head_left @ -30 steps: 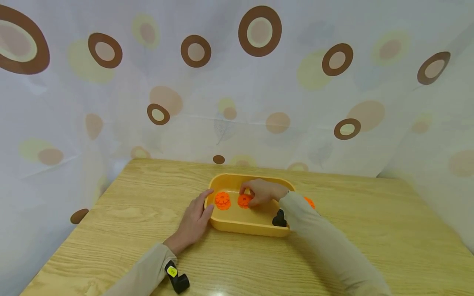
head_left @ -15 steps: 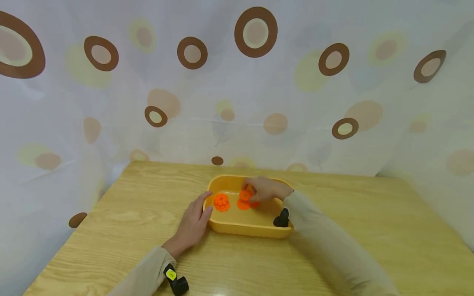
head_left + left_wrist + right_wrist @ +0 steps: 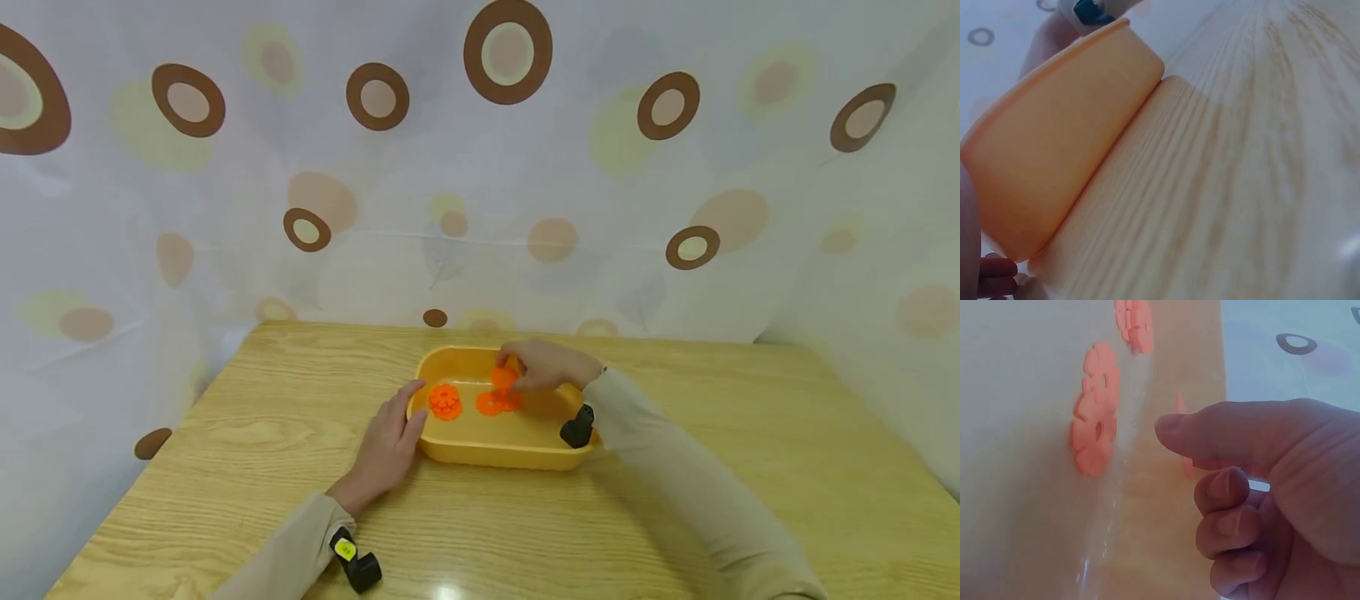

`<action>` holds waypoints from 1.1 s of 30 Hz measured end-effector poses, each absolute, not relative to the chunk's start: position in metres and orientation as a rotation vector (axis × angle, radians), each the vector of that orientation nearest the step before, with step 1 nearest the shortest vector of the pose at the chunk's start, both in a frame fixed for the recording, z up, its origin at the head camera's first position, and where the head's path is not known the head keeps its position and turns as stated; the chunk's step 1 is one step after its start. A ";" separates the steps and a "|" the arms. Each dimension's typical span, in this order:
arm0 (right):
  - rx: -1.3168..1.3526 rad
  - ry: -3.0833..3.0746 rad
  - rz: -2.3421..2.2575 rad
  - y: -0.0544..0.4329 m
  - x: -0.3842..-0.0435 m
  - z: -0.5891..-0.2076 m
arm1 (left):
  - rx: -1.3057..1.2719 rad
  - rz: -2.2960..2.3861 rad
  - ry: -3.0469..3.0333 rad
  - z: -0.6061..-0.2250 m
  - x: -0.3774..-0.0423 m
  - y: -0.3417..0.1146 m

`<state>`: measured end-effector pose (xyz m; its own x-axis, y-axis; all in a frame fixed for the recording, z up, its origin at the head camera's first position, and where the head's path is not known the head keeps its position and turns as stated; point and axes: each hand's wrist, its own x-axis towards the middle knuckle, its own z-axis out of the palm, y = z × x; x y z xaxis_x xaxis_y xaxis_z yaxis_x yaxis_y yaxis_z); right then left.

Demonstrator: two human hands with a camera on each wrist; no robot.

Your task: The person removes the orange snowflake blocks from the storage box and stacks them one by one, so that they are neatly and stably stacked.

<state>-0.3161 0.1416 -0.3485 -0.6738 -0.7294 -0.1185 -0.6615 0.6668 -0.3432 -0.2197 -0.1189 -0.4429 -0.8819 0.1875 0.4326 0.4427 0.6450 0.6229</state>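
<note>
The held disc (image 3: 504,377) is thin, orange and roughly round, positioned within the yellow tray (image 3: 491,457) above further orange pieces (image 3: 490,405). In the right-wrist view it presents edge-on, its middle portion concealed behind the thumb, and the forefinger is obscured. The right hand (image 3: 551,364) pinches the disc between thumb and forefinger; the left hand (image 3: 385,446) grips the tray's end.
</note>
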 end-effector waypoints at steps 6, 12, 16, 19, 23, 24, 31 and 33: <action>-1.124 2.644 -0.332 0.148 -0.317 -0.345 | -0.484 -1.088 -2.554 -0.442 -0.219 -0.120; -1.139 2.654 -0.302 0.150 -0.314 -0.334 | -0.487 -1.095 -2.555 -0.441 -0.220 -0.120; -1.145 2.673 -0.307 0.152 -0.312 -0.327 | -0.493 -1.087 -2.535 -0.441 -0.220 -0.121; -1.136 2.676 -0.332 0.159 -0.310 -0.324 | -0.489 -1.092 -2.537 -0.440 -0.219 -0.120; -1.088 2.671 -0.380 0.172 -0.306 -0.325 | -0.490 -1.102 -2.555 -0.442 -0.218 -0.118; -1.077 2.668 -0.405 0.175 -0.305 -0.326 | -0.490 -1.104 -2.559 -0.443 -0.217 -0.118; -1.081 2.705 -0.571 0.201 -0.301 -0.328 | -0.493 -1.115 -2.543 -0.445 -0.217 -0.118; -1.097 2.736 -0.619 0.207 -0.300 -0.328 | -0.508 -1.111 -2.516 -0.443 -0.217 -0.118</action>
